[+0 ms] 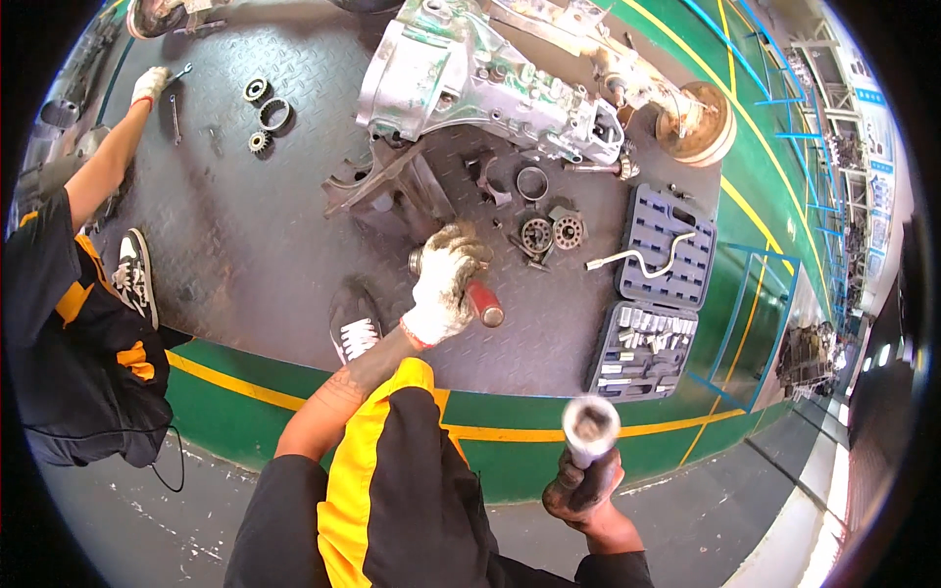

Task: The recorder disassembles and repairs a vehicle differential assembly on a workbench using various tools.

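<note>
My left hand, in a white knitted glove, is closed around a red-handled tool above the dark metal deck. The handle's rounded end sticks out on the right of the fist, and a dull metal part shows on its left; the glove hides the middle. Bare and lower on the right, my right hand grips a metal tube that stands up from the fingers with its round, hollow-looking end toward me. Beyond my left hand lies an angular dark metal bracket. The tube is apart from everything on the deck.
A large gearbox housing lies at the back, beside a rusty axle drum. An open socket case sits at right with a bent crank handle across it. At left, a co-worker's gloved hand holds a wrench near several ring parts.
</note>
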`<state>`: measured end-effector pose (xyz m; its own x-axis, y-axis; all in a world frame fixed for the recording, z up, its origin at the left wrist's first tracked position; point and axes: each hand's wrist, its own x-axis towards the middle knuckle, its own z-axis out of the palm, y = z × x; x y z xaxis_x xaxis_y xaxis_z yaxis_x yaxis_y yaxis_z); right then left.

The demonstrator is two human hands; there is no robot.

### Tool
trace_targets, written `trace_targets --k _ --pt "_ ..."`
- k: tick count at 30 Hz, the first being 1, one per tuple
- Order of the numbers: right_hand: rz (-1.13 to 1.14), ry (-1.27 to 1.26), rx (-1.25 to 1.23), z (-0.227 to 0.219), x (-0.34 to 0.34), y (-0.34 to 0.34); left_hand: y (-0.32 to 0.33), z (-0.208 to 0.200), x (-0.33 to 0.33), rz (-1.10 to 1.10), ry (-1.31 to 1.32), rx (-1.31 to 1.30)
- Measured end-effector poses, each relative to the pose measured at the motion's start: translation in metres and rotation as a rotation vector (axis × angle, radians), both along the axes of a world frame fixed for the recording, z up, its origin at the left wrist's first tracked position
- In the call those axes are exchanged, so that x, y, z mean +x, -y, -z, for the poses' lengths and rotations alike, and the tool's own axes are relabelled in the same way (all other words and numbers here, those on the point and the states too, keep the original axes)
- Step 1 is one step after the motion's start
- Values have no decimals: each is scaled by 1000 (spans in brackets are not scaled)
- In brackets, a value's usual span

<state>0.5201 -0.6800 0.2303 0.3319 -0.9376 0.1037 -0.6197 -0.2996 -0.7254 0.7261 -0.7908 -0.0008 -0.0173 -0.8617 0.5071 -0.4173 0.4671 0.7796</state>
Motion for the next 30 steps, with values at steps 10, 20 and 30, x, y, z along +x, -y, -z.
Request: trace_targets --k 10,20,30 --pt "80 -43 27 1 9 0 -3 -1 -13 -100 -78 -58" --pt "171 -21 20 14 9 -17 -9 6 -2 -11 -10 22" --pt "220 -54 144 -5 21 -8 -8 2 -4 -33 -12 33"
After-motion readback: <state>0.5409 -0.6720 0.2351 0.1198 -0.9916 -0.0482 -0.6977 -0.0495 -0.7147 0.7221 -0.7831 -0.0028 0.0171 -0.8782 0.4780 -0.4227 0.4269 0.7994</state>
